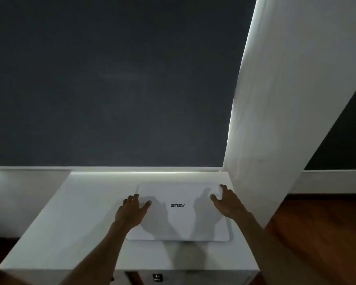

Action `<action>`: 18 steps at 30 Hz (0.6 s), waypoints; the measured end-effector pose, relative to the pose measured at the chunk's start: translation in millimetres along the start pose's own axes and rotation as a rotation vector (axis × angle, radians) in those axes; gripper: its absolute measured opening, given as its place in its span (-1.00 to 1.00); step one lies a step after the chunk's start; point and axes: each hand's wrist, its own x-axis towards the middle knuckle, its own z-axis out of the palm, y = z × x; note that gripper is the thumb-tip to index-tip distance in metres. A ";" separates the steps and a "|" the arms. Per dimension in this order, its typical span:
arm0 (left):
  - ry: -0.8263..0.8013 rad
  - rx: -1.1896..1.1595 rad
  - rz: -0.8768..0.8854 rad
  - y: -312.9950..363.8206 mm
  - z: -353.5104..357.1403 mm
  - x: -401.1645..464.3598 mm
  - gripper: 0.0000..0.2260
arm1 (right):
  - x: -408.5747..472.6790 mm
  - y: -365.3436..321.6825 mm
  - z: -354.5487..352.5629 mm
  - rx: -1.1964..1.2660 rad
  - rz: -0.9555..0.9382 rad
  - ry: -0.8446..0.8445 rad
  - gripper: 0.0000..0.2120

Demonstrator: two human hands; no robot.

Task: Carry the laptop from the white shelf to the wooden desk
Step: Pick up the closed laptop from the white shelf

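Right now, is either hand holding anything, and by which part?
Nothing is lifted yet. The left hand and right hand, both open, reach for the side edges of the closed laptop, which lies flat on the white shelf.

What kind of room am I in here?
Probably a home bedroom or study: a closed white laptop lies on a white shelf, a dark roller blind covers the window, and the floor is wooden.

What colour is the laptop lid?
White, with a dark logo, in the head view: laptop.

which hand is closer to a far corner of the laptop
The right hand: its fingers reach the far right corner of the laptop, while the left hand sits mid left edge.
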 end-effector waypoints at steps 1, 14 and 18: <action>-0.017 -0.014 -0.036 -3.3 4.3 2.1 -0.39 | 4.1 4.0 5.7 0.007 0.025 -0.004 -0.28; 0.056 -0.213 -0.352 3.1 43.9 21.0 -0.28 | 30.9 1.4 46.0 0.495 0.473 0.037 -0.35; 0.055 -0.222 -0.430 6.7 40.6 27.3 -0.15 | 34.0 6.9 41.9 0.578 0.498 -0.036 -0.30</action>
